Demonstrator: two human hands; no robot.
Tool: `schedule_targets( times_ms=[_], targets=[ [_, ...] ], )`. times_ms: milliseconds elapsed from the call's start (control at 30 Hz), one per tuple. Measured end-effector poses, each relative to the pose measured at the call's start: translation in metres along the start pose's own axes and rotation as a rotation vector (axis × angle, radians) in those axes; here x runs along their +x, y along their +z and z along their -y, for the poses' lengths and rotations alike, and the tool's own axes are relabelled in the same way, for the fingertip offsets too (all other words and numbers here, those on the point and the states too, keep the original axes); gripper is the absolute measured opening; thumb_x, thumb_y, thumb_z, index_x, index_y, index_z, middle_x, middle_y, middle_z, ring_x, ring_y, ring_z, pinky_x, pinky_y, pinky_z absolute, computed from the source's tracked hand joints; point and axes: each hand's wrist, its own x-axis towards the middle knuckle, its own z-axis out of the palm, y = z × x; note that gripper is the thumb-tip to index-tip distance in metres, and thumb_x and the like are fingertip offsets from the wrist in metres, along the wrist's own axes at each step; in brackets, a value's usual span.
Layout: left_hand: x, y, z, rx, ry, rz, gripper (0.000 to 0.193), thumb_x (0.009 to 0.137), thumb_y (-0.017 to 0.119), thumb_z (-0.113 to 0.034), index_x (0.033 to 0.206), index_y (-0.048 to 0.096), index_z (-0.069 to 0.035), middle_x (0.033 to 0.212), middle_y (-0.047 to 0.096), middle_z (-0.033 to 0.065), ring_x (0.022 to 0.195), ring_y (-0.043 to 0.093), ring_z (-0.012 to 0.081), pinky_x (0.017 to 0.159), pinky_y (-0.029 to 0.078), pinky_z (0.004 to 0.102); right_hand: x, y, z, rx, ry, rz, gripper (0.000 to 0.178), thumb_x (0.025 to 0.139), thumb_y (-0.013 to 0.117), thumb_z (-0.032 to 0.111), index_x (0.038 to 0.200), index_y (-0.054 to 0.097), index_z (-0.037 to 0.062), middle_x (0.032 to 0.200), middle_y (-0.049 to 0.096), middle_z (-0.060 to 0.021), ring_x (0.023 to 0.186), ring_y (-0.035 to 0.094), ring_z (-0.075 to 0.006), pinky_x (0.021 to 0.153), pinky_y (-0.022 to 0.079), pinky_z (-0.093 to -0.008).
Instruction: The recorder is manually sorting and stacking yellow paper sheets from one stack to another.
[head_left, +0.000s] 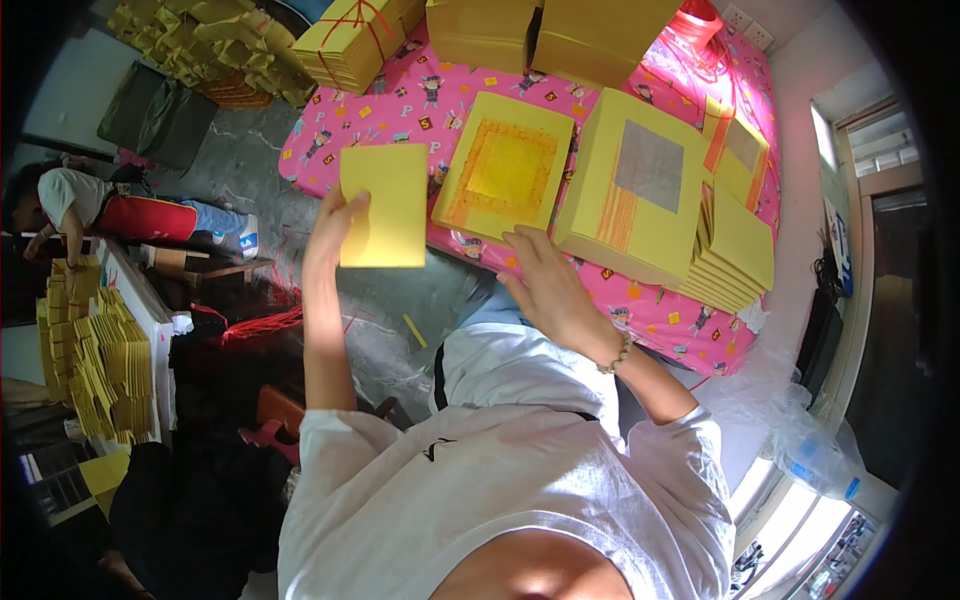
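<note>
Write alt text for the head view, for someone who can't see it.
The left hand holds a flat yellow rectangle; the right hand is at the near edge of orange-speckled yellow paper on a pink patterned table. At left, another person reaches toward yellow bundles.

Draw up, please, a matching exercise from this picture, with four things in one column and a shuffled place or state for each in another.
Things
1. Left hand
2. Right hand
3. Beaded bracelet
4. Tied yellow bundle

Places and states
A. At the far left of the pink patterned cloth
B. Holding a plain yellow rectangle
C. On the right wrist
D. At the near edge of the orange-bordered yellow piece

Pairs: 1-B, 2-D, 3-C, 4-A
</note>
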Motion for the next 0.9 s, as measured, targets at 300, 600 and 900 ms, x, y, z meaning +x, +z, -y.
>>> schedule_targets(
  times_ms=[300,600,900],
  targets=[
    [0.089,-0.008,0.017,-0.089,0.056,-0.297,0.027,0.092,0.054,-0.008,0.118,0.054,0.0,0.11,0.062,0.0092,0.098,0.061,0.0184,0.081,0.049,0.031,0.032,0.045,-0.04,-0.464,-0.074,-0.178,0.057,0.078,0.062,0.011,0.128,0.041,-0.0068,0.132,0.04,-0.0264,0.128,0.034,-0.0425,0.105,0.03,-0.0506],
    [0.093,0.017,0.048,-0.165,0.074,-0.334,0.031,0.092,0.054,-0.009,0.121,0.05,0.001,0.11,0.061,0.0098,0.098,0.062,0.0206,0.08,0.052,0.0331,0.035,0.052,-0.047,-0.544,-0.008,-0.131,0.065,0.077,0.067,0.016,0.132,0.038,-0.0036,0.133,0.039,-0.0265,0.128,0.035,-0.0424,0.103,0.033,-0.0491],
    [0.053,0.012,0.041,-0.044,0.002,-0.353,0.04,0.089,0.06,-0.015,0.122,0.045,0.002,0.111,0.057,0.0123,0.096,0.061,0.0221,0.076,0.053,0.0358,0.038,0.066,-0.054,-0.733,-0.005,-0.221,0.044,0.082,0.051,0.009,0.126,0.047,0.0026,0.13,0.046,-0.0176,0.123,0.042,-0.0355,0.097,0.037,-0.0452]
  ],
)
